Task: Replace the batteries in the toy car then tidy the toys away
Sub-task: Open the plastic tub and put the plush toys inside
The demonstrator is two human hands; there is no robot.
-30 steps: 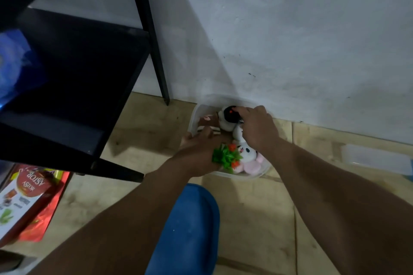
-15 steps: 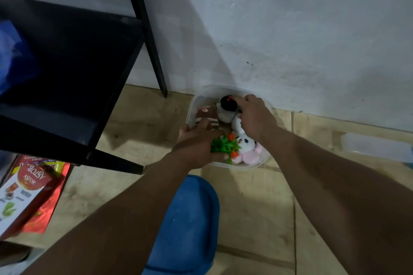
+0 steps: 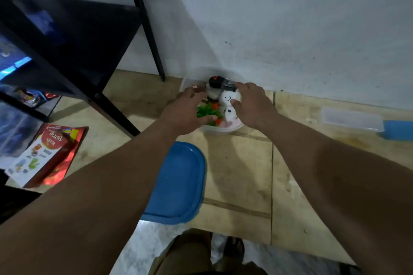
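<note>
Sitting on the floor against the wall, a tub [image 3: 223,130] is filled with toys. A green toy [image 3: 206,111] is pressed by the left hand [image 3: 185,111], fingers spread. A white plush [image 3: 229,99] is gripped by the right hand [image 3: 252,105], and a black toy [image 3: 218,81] lies at the back. A blue lid [image 3: 178,183] lies nearby.

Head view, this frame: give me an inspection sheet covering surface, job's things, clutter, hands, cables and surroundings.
Surface: tan tiled floor, seams visible.
Job's things: clear tub against the wall, filled with toys: white plush, green and orange toy, black toy with red spots. Blue lid lies on the floor nearer the person.
Clutter: red snack pack; clear container on the floor at right.
Hands: left hand lies over the toys, grip unclear; right hand on the white plush, thumb pressing it.
Cables: nothing seen.
Surroundings: white wall; black shelf unit at left.
</note>
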